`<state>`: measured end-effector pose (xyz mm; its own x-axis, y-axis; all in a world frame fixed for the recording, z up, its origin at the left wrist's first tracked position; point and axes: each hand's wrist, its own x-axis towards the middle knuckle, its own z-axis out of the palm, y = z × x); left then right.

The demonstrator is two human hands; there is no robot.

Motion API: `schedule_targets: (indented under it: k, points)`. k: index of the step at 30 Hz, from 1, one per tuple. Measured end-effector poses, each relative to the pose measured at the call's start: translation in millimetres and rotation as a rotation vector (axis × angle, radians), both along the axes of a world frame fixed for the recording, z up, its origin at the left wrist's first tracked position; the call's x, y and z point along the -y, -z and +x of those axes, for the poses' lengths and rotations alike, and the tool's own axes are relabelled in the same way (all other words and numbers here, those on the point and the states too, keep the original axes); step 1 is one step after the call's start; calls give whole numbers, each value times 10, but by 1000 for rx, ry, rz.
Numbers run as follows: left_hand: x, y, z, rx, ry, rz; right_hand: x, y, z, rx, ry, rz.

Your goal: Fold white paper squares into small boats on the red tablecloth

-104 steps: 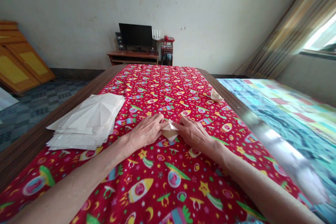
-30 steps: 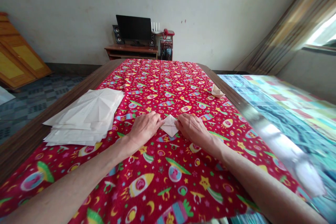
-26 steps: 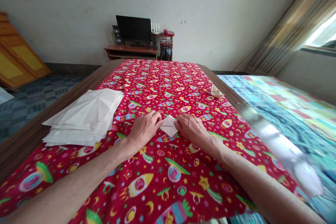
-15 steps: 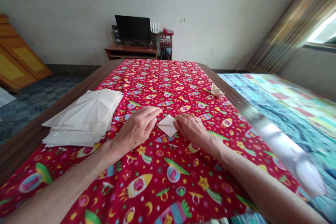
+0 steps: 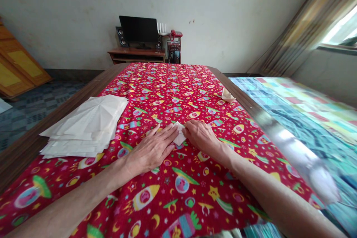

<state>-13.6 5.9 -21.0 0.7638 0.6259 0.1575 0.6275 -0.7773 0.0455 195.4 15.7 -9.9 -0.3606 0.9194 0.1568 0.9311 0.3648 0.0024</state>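
Note:
A small folded white paper (image 5: 180, 135), diamond-shaped with crease lines, lies on the red patterned cloth (image 5: 178, 193) between both hands. My left hand (image 5: 153, 147) lies flat with fingers stretched out, its fingertips pressing on the paper's left part. On the other side, my right hand (image 5: 200, 134) has its fingers curled and closed on the paper's right corner. The fingers of both hands cover the paper's sides. To the left rests a stack of creased white paper sheets (image 5: 92, 119).
A folded paper piece (image 5: 228, 96) sits near the cloth's right edge. The brown tabletop (image 5: 92, 85) borders the cloth. Beyond the table stand a monitor (image 5: 138, 29), speakers and a red telephone (image 5: 175, 34). A bed with a checked cover (image 5: 301, 100) is at the right.
My left hand has moved right and flattened, its fingertips now on the folded paper's left part. My right hand keeps its hold at the right corner. The whole view has shifted slightly.

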Motion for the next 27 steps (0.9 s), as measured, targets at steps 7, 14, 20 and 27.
schedule_targets:
  k: [7, 14, 20, 27]
  points:
    - [23, -49, 38, 22, -22, -15, 136, -8, -38, -31, -174, 162]
    - [13, -62, 12, 37, -19, 15, 309, 52, 73, -200, -456, 101]
    - [15, -99, -78, 54, -28, 54, 332, -3, 212, -160, -425, 91]
    - [4, -53, -131, 151, -95, 117, 336, -9, 211, -182, -388, 62]
